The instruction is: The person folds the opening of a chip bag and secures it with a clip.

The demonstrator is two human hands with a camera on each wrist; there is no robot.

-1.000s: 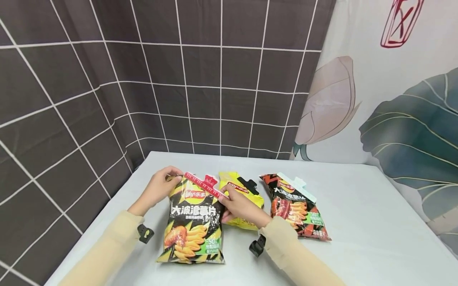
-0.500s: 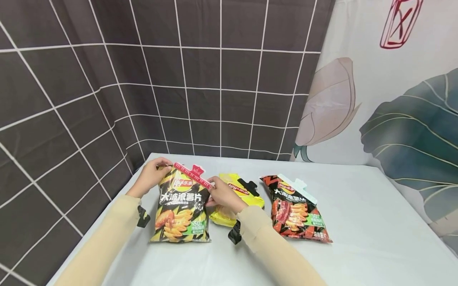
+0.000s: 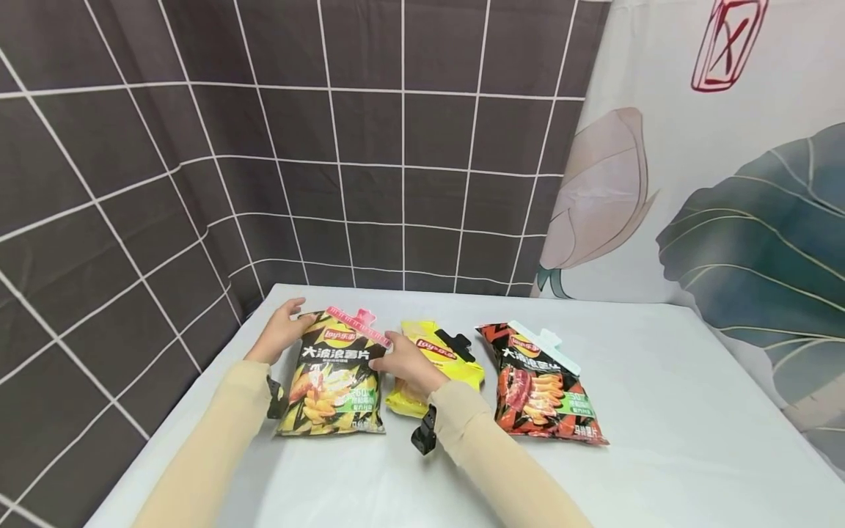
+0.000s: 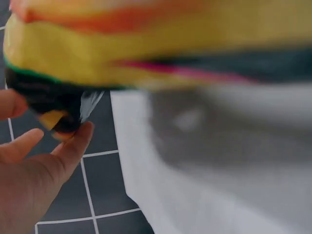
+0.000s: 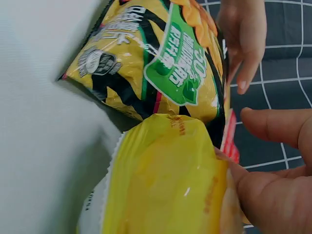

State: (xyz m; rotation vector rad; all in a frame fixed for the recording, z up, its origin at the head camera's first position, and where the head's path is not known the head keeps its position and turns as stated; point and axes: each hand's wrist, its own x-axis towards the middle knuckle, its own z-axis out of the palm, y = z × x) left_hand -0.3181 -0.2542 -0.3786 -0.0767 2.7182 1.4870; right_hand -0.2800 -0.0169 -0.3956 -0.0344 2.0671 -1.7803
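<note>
A black-and-yellow bag of chips (image 3: 333, 374) lies at the left of the table, a pink bag clip (image 3: 359, 320) across its slanted top edge. My left hand (image 3: 280, 334) is at the bag's upper left corner, fingers spread; in the left wrist view a fingertip (image 4: 87, 130) meets the bag's corner. Beside the bag's upper right edge is my right hand (image 3: 405, 361), its thumb and fingers apart. The right wrist view shows this hand (image 5: 278, 180) just past the yellow chip bag (image 5: 165, 180), close to the clip's end (image 5: 230, 141).
In the middle, the yellow chip bag bears a black clip (image 3: 455, 345) and is partly covered by my right hand. A red-and-black chip bag (image 3: 544, 396) with a white clip (image 3: 546, 347) lies to the right. A dark gridded curtain (image 3: 370, 191) hangs behind the white table (image 3: 673, 411).
The clipped black-and-yellow bag has moved left and farther back, and now lies flatter. Both hands have gone with it, and their fingers have loosened from its top corners.
</note>
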